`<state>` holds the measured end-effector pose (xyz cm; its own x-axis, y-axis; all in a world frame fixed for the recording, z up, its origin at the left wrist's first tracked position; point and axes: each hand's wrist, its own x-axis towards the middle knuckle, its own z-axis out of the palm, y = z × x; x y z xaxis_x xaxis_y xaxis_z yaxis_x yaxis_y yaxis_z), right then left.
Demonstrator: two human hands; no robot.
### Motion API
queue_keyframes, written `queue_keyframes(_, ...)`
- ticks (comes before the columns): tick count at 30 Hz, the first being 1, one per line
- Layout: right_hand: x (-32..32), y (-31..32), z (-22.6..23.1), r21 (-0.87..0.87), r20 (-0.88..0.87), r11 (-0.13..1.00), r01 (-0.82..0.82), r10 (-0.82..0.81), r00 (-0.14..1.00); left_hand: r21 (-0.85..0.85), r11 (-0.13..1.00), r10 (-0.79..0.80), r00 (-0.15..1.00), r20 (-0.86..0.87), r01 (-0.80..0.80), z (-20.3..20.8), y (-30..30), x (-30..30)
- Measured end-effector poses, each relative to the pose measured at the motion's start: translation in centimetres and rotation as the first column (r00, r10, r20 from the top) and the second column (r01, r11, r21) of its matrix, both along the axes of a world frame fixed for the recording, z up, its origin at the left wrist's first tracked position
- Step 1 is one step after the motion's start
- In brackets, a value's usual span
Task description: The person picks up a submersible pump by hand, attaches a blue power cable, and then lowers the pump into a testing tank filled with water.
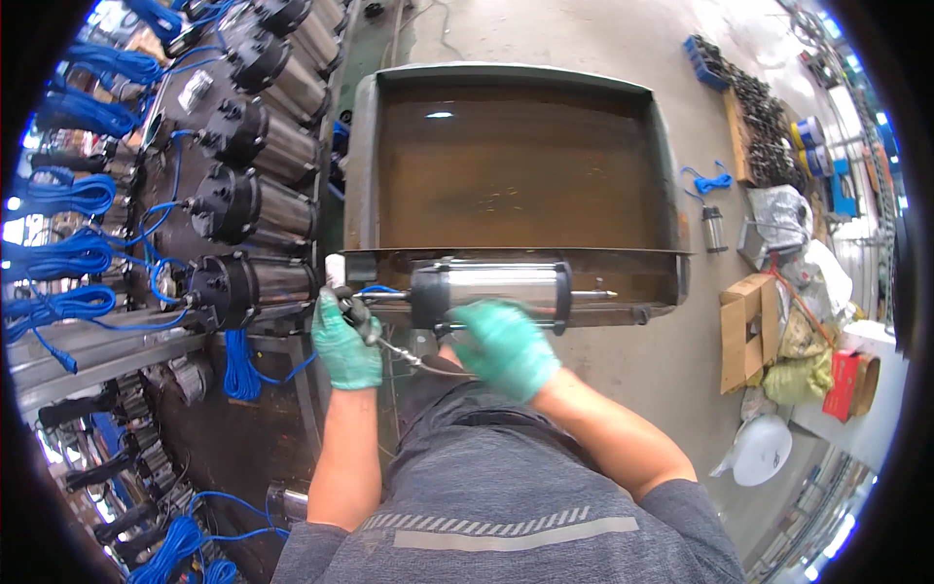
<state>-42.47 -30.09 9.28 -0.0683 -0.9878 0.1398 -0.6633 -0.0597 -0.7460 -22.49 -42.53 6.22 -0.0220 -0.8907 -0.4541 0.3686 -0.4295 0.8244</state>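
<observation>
A shiny steel motor (506, 284) with black end caps lies sideways across the near end of a water tank, its thin shaft pointing right. In its green glove, my left hand (347, 341) is closed round a dark air blow gun (362, 313). The gun's slim metal nozzle reaches toward the motor's left end cap, and a hose (418, 362) runs from its fitting below. My right hand (506, 348), also gloved in green, is over the motor's near side. Motion smears its fingers, and whether it touches the motor is unclear.
Brown water stands in the metal tank (368, 165) ahead. Several similar motors (258, 204) with coiled blue cables (83, 195) line the bench at left. On the right floor are an open cardboard box (747, 331), plastic bags (781, 216) and a smaller steel cylinder (714, 230).
</observation>
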Motion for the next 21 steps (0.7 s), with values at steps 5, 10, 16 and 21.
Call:
queue_keyframes(5,-6.3,-0.8,-1.9,-0.026,-0.243,0.974,0.226,-0.225,0.943,0.200,0.975,-0.140,0.964,0.226,0.095,-3.6,-4.4,5.9)
queue_keyframes(10,-8.0,-1.1,-4.4,0.059,-0.390,0.964,0.260,-0.217,0.895,0.318,0.877,-0.411,0.905,0.111,0.359,-5.4,-6.5,5.3)
queue_keyframes(16,-7.9,-1.2,-5.2,0.055,-0.324,0.940,0.337,-0.302,0.896,0.406,0.800,-0.519,0.849,0.100,0.441,-5.3,-7.3,5.1)
queue_keyframes(21,-7.9,-1.5,-5.2,0.052,-0.311,0.933,0.356,-0.324,0.894,0.393,0.772,-0.583,0.803,0.126,0.499,-5.3,-7.3,5.0)
